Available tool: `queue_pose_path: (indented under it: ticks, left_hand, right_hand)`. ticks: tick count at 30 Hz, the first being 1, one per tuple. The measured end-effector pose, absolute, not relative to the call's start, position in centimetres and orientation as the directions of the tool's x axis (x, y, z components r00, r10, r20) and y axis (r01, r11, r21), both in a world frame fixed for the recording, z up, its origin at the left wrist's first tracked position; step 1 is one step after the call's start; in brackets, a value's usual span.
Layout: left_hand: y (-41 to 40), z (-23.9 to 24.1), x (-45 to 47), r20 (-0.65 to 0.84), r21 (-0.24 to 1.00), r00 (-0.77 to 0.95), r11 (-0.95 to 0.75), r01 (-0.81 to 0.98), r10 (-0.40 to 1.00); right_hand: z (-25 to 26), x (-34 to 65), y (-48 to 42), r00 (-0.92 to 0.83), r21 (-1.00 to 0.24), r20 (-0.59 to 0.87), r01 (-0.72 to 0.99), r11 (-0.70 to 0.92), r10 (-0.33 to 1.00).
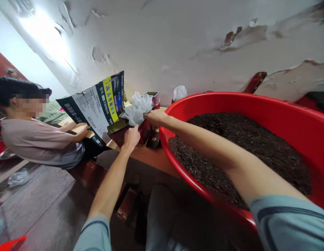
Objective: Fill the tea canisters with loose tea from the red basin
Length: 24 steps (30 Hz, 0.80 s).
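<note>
My left hand [130,137] is closed at the near rim of a dark red tin [120,134], its fingers pinching the lower edge of a white plastic liner bag [135,113]. My right hand [154,117] reaches across a big red basin [230,101] and pinches the same bag at its right side. The basin holds a heap of dark loose tea leaves [240,153].
A person in a pale shirt [33,139] sits at the left holding a printed black, white and yellow sheet [97,104]. More red tins with white liners [154,97] stand behind, by a peeling wall. A wooden table [151,157] carries everything.
</note>
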<state>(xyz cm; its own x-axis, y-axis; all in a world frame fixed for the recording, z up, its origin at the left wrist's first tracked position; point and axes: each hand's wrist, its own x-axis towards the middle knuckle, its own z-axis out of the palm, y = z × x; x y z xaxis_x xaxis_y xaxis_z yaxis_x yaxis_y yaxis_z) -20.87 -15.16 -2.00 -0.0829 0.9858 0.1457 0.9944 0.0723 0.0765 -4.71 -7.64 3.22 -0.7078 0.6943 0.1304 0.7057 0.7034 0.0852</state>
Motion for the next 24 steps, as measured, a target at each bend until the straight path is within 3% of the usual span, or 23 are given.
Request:
queue_pose_path:
  ticks: [4,7,9,11,13,17,21,24]
  left_hand:
    - [-17.0,2.4,-20.6,0.246,0.062,-0.044,0.029,0.998,0.968]
    - [-19.9,6.8,-19.4,0.383,0.039,0.018,-0.036,0.999,0.924]
    - [-22.3,9.8,-17.7,0.510,-0.020,0.100,-0.104,0.994,0.855]
    - [-24.2,12.2,-15.2,0.644,-0.092,0.207,-0.194,0.977,0.736]
    - [-25.1,13.5,-11.9,0.689,-0.138,0.298,-0.285,0.949,0.660]
    - [-22.6,12.6,-3.9,0.496,-0.145,0.486,-0.484,0.863,0.719]
    - [-16.5,9.2,2.1,0.250,-0.002,0.602,-0.621,0.784,0.758]
    - [-12.1,6.8,4.0,0.133,0.003,0.677,-0.683,0.730,0.724]
  right_hand:
    - [6.0,1.4,-11.0,-0.653,-0.003,0.337,0.719,0.695,0.678]
    - [7.8,8.5,-15.0,-0.537,-0.082,0.489,0.757,0.649,0.688]
    - [8.6,13.2,-17.9,-0.461,-0.068,0.582,0.793,0.605,0.670]
    - [8.8,17.3,-20.2,-0.331,-0.122,0.688,0.824,0.553,0.646]
    - [8.2,20.6,-21.6,-0.137,-0.271,0.760,0.821,0.502,0.635]
    - [5.2,25.1,-21.2,0.183,-0.585,0.693,0.707,0.396,0.697]
    - [2.5,27.6,-18.9,0.282,-0.774,0.485,0.578,0.257,0.828]
    - [1.1,28.5,-17.3,0.269,-0.873,0.330,0.453,0.184,0.905]
